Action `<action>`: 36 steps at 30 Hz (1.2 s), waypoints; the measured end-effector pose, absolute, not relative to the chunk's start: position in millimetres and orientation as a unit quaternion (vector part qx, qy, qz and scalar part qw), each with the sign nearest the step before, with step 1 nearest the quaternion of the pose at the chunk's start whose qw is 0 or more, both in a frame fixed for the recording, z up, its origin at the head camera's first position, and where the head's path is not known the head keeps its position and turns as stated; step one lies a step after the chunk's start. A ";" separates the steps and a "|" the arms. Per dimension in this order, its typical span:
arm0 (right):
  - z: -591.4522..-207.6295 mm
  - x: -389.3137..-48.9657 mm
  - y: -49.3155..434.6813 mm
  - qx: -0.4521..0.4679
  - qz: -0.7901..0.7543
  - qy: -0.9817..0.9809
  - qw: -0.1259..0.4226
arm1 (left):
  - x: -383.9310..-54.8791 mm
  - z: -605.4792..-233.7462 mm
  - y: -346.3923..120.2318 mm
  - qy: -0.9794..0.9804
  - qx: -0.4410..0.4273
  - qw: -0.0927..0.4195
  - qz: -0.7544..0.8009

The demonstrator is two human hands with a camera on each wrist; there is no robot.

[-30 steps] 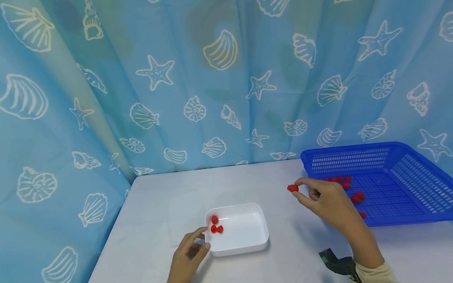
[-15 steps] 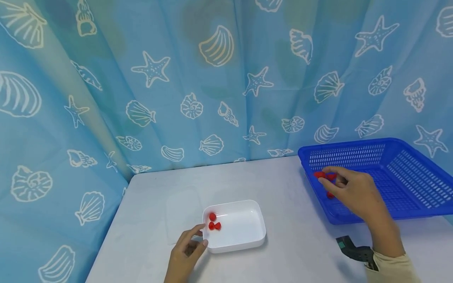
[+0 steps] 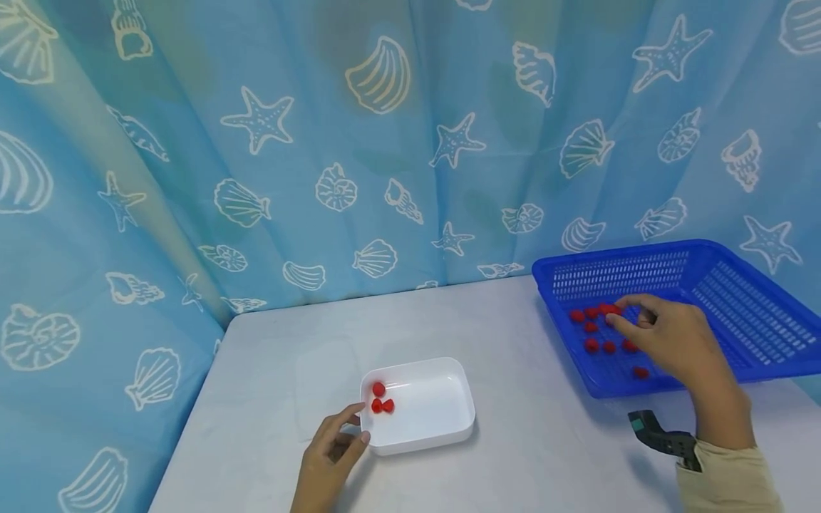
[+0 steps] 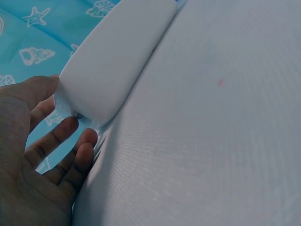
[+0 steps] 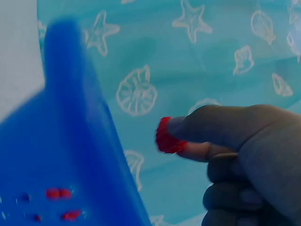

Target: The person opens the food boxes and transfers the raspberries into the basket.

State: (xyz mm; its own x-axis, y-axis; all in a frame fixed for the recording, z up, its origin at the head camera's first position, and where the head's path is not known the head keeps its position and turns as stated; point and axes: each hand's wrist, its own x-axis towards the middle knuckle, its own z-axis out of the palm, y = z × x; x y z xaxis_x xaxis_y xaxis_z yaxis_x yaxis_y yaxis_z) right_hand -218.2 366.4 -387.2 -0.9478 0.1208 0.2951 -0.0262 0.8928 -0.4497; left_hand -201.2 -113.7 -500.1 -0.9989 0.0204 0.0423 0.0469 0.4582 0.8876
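Note:
In the head view my right hand [image 3: 683, 338] is over the left part of a blue mesh basket [image 3: 699, 249]. Thumb and index finger pinch a red raspberry [image 5: 168, 136], plain in the right wrist view. Below that hand, several more raspberries [image 3: 591, 345] lie on the basket floor, some partly hidden by it. A white rectangular dish [image 3: 436, 406] stands on the table, three raspberries [image 3: 378, 389] grouped at its left end. Around the dish's left end, my left hand [image 3: 328, 449] holds on with thumb and index finger; its other fingers [image 4: 56, 139] curve loosely beneath in the left wrist view.
A faint clear flat sheet or lid [image 3: 326, 377] lies left of the dish on the white tablecloth [image 3: 507, 356]. Behind the table hangs a blue curtain [image 3: 398, 164] with shell prints. The basket's raised rim stands at the right back.
My right hand has moved right with the raspberry, from beside the basket to over its inside. The left hand stays at the dish. The head view has shifted slightly.

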 end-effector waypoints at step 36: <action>-418.1 -228.7 391.6 -0.047 0.230 -0.972 -0.020 | -203.4 -504.3 -116.2 -0.860 -0.033 0.025 -0.508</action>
